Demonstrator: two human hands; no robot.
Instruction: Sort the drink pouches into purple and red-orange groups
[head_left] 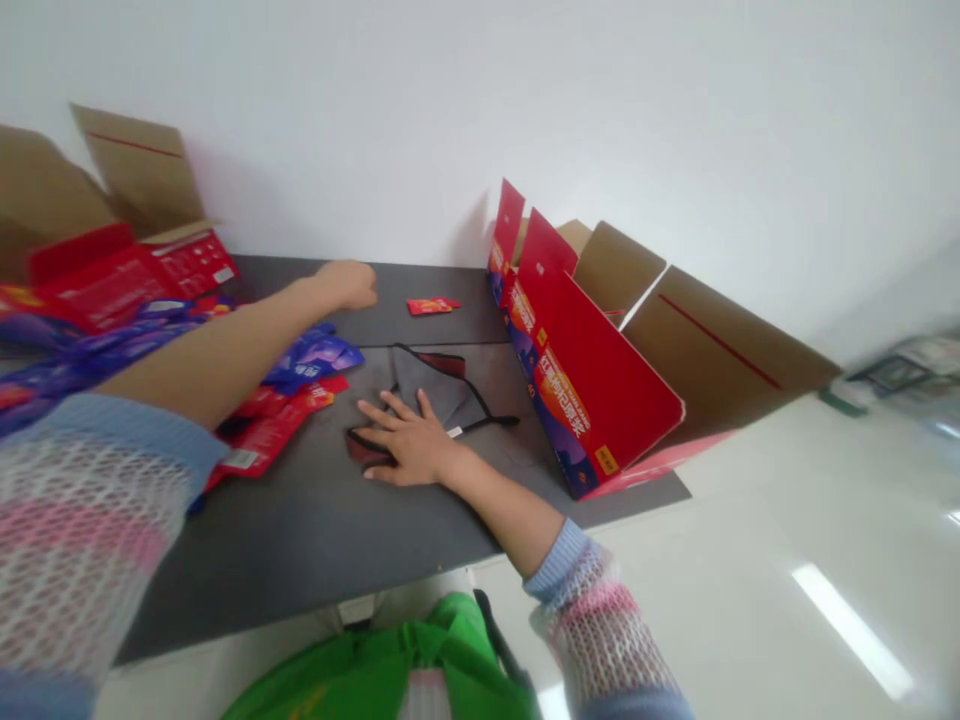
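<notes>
My right hand (412, 440) lies flat with its fingers spread, partly on a grey cloth item with black straps and dark red patches (435, 385). My left hand (349, 285) is curled closed above the back of the dark table; what its fingers hold, if anything, is hidden. Beyond the cloth item lies a small red packet (431, 306). Under and beside my left forearm are purple packets (319, 355) and red packets (274, 430) in a loose pile.
Open red boxes with raised cardboard flaps (581, 375) stand along the table's right side. More open cardboard boxes (142, 170) are at the back left. The grey table (315, 540) meets a white wall behind. A green garment (375, 675) shows below the front edge.
</notes>
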